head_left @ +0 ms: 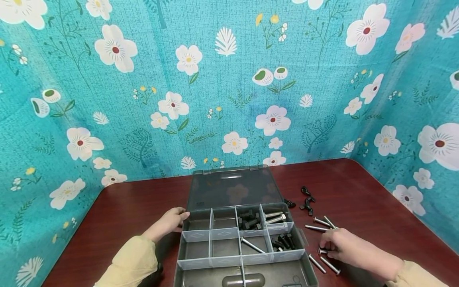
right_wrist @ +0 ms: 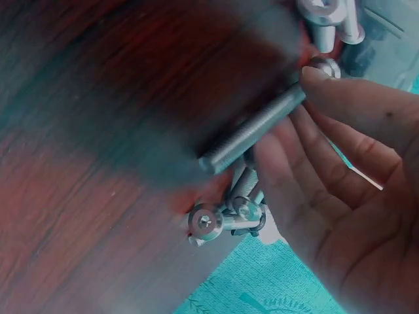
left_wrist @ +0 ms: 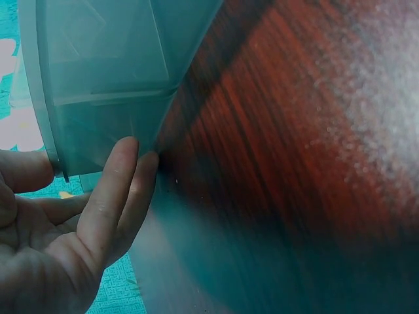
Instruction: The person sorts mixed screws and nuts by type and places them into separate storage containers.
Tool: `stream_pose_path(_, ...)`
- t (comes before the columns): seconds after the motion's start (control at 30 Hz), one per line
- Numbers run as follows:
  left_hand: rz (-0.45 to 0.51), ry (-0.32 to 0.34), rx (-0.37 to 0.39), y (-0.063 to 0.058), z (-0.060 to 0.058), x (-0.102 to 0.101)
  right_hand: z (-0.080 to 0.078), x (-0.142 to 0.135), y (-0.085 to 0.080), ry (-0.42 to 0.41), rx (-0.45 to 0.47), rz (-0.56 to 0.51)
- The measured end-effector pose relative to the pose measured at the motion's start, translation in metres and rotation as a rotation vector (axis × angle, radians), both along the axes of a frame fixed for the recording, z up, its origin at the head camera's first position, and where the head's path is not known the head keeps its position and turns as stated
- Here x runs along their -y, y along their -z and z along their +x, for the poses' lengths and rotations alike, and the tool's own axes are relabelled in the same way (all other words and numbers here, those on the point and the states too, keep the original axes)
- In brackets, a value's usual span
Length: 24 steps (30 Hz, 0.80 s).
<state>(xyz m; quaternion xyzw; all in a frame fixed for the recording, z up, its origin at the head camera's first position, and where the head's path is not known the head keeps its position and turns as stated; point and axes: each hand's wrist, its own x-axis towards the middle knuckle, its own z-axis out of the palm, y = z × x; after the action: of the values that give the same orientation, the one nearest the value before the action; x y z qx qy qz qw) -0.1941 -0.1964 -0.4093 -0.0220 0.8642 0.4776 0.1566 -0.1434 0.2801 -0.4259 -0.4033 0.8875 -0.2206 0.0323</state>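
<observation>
A grey translucent organizer box (head_left: 224, 261) sits on the table with its lid (head_left: 233, 187) folded back. My left hand (head_left: 171, 221) holds the box at its back left corner; in the left wrist view the thumb is at the rim and the long fingers lie against the side wall (left_wrist: 105, 124). To the right of the box, my right hand (head_left: 338, 245) pinches a silver bolt (right_wrist: 252, 134) near its head, between thumb and fingers. Around that hand lie several loose silver bolts (head_left: 317, 264). One silver bolt (head_left: 253, 245) lies in a middle-row compartment.
Black bolts (head_left: 249, 221) and silver bolts (head_left: 275, 219) fill back compartments at the right, with more black bolts (head_left: 284, 241) in the middle row. Black wing nuts (head_left: 307, 205) lie on the red-brown table (head_left: 362, 199) right of the lid. A flowered curtain (head_left: 215, 99) surrounds the table.
</observation>
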Motion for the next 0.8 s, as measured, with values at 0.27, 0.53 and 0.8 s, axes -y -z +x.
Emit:
stream_pose_path(0.27, -0.002, -0.004, -0.001, -0.001, 0.001, -0.001, -0.003, 0.001, 0.006, -0.093, -0.172, -0.049)
stream_pose_path(0.53, 0.010, 0.006, 0.011, 0.001, 0.000, 0.000, -0.003, 0.001, -0.001, -0.037, -0.089, -0.065)
stream_pose_path(0.8, -0.006, 0.018, 0.012, -0.002, 0.001, 0.001, -0.002, 0.010, -0.010, -0.010, -0.169, -0.108)
